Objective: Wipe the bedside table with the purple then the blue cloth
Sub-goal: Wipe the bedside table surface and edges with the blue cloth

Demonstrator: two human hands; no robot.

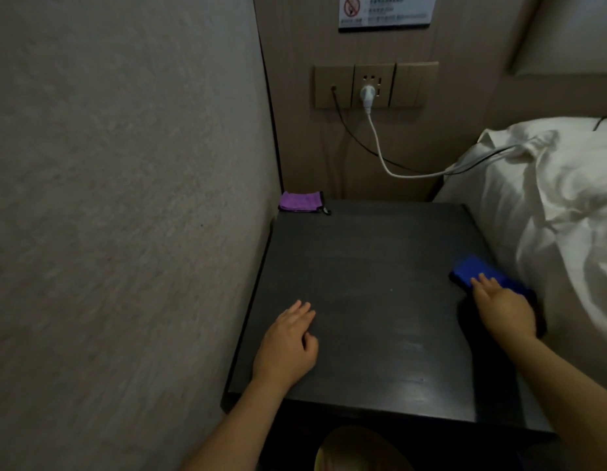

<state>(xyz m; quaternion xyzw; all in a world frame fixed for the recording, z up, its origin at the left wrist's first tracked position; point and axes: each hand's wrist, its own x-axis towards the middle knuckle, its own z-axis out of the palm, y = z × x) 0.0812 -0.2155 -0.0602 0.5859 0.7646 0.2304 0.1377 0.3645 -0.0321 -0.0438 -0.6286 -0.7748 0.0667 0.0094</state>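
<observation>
Head view: purple cloth (301, 201) lies folded at the bedside table (363, 266) far-left corner, nobody touching it. Right hand (504, 305), fingers flat, presses the blue cloth (472, 268) at the right edge. Left hand (287, 345) rests open, empty. Likely purple pass done, blue wipe underway.

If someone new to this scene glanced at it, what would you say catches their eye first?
Probably the bright blue folded cloth at the right edge of the dark wooden bedside table, with the right hand laid flat on it. Next, the small purple folded cloth in the far left corner by the wall, and the left hand resting flat near the front.
</observation>
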